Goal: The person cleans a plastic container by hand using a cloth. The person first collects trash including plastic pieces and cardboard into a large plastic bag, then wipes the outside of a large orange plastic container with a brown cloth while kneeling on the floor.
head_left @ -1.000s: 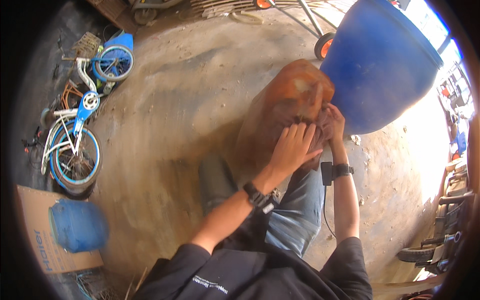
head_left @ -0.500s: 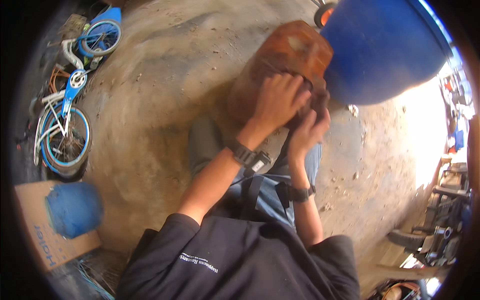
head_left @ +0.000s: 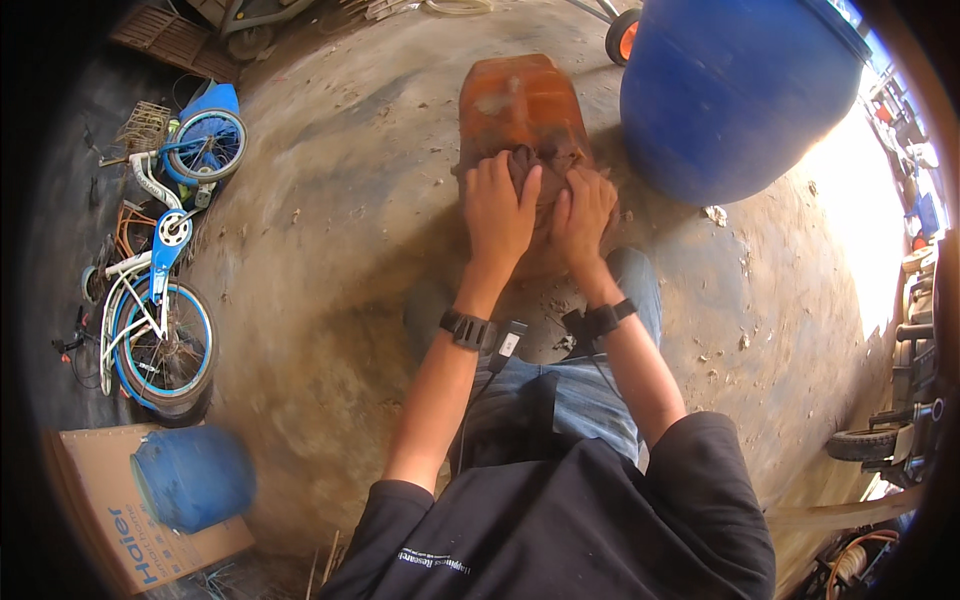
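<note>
An orange-brown plastic jug [head_left: 518, 92], dirty and translucent, is in front of me between my knees. A crumpled dark brown cloth [head_left: 548, 186] lies over its near part. My left hand [head_left: 499, 216] grips the left side of the cloth with curled fingers, the thumb pointing inward. On the other side, my right hand [head_left: 584, 218] has its fingers bent over the cloth too. Both hands rest close together against the jug. The jug's near end is hidden by the hands and cloth.
A large blue barrel [head_left: 735, 100] stands to the right of the jug, beside an orange-hubbed wheel [head_left: 624, 38]. At left lies a blue-and-white bicycle [head_left: 165, 260]. Nearer, a small blue drum [head_left: 195, 478] sits against a cardboard box [head_left: 95, 455]. Machine parts [head_left: 885, 440] line the right edge.
The jug has swung from tilted rightward to pointing nearly straight ahead, away from the blue barrel. Both hands have moved left with it and are now side by side on the cloth.
</note>
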A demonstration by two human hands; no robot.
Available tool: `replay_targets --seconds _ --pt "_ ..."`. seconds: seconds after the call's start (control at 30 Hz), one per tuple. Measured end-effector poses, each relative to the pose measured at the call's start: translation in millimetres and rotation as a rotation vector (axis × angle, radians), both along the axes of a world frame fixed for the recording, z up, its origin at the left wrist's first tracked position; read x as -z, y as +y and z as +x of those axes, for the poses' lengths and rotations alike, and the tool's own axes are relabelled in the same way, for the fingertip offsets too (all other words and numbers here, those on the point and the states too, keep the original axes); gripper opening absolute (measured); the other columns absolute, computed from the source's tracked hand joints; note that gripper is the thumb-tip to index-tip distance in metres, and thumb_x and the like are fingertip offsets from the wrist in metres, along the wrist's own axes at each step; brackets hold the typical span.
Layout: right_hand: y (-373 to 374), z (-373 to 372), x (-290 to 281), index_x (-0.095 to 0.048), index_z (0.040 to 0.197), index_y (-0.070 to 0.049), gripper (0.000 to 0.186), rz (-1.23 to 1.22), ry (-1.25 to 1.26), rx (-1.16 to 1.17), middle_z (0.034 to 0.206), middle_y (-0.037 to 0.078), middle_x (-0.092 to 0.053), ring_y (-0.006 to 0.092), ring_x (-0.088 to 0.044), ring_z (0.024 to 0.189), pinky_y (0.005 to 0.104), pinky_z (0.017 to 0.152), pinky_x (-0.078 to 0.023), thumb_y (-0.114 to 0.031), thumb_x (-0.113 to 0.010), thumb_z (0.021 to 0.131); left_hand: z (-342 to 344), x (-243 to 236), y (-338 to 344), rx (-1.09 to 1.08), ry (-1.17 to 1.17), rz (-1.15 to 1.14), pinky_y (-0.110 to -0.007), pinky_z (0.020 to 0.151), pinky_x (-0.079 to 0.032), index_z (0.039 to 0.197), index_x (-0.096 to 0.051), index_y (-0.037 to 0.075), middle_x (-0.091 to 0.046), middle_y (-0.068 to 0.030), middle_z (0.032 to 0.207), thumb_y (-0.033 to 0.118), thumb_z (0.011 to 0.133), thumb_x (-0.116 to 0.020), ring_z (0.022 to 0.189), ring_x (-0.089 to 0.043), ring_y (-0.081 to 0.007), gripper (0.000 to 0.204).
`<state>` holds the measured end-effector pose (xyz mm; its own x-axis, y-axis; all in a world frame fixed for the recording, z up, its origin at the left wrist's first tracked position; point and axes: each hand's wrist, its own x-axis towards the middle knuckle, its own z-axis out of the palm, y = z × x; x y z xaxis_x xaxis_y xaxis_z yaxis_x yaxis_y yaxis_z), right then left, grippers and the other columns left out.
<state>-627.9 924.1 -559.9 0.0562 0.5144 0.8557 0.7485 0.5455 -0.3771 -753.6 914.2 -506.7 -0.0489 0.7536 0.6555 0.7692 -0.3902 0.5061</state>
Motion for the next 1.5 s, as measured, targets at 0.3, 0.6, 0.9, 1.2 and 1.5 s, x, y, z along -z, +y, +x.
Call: replay_targets --seconds 0.3,0.6,0.9,1.2,1.5 --pt "47 70 -12 -0.054 0.119 0.0 0.03 -0.001 -0.028 -0.094 0.117 0.02 -0.057 0.0406 -0.051 0.107 0.046 0.093 -0.038 -0.013 -0.049 0.092 31 9 14 0.102 -0.021 0.0 -0.047 0.081 -0.046 0.116 -0.051 -0.008 -0.054 -0.0211 0.106 0.044 0.087 -0.064 0.098 -0.052 -0.0402 0.061" --pt "46 126 -19 -0.053 0.107 0.0 0.027 -0.402 -0.092 0.222 0.103 0.021 -0.058 0.0412 -0.054 0.094 0.0514 0.08 -0.044 -0.023 -0.049 0.094 88 4 52 0.141 0.257 0.004 -0.05 0.085 -0.045 0.102 -0.057 -0.004 -0.06 -0.0244 0.1 0.058 0.088 -0.054 0.098 -0.056 -0.0419 0.063" --pt "47 101 -2 -0.056 0.107 -0.005 0.025 -0.217 0.111 0.385 0.102 0.017 -0.058 0.0335 -0.053 0.097 0.0458 0.084 -0.04 -0.026 -0.052 0.093 83 20 55 0.145 0.21 0.011 -0.049 0.086 -0.045 0.111 -0.058 -0.004 -0.059 -0.0231 0.107 0.063 0.086 -0.055 0.1 -0.055 -0.0415 0.072" --pt "58 99 3 -0.057 0.107 -0.007 0.024 -0.308 0.173 0.426 0.104 0.017 -0.059 0.037 -0.055 0.098 0.048 0.082 -0.044 -0.024 -0.052 0.092 85 28 68 0.225 0.142 0.088 -0.052 0.083 -0.043 0.101 -0.059 -0.005 -0.061 -0.0243 0.098 0.06 0.083 -0.061 0.093 -0.055 -0.0444 0.068" --pt "51 78 -21 -0.049 0.106 -0.005 0.016 -0.264 0.164 0.472 0.103 0.018 -0.055 0.0374 -0.052 0.099 0.0507 0.08 -0.043 -0.015 -0.047 0.094 73 20 58 0.118 0.087 0.022 -0.051 0.089 -0.041 0.113 -0.054 -0.001 -0.056 -0.0239 0.108 0.033 0.086 -0.054 0.105 -0.051 -0.043 0.044"
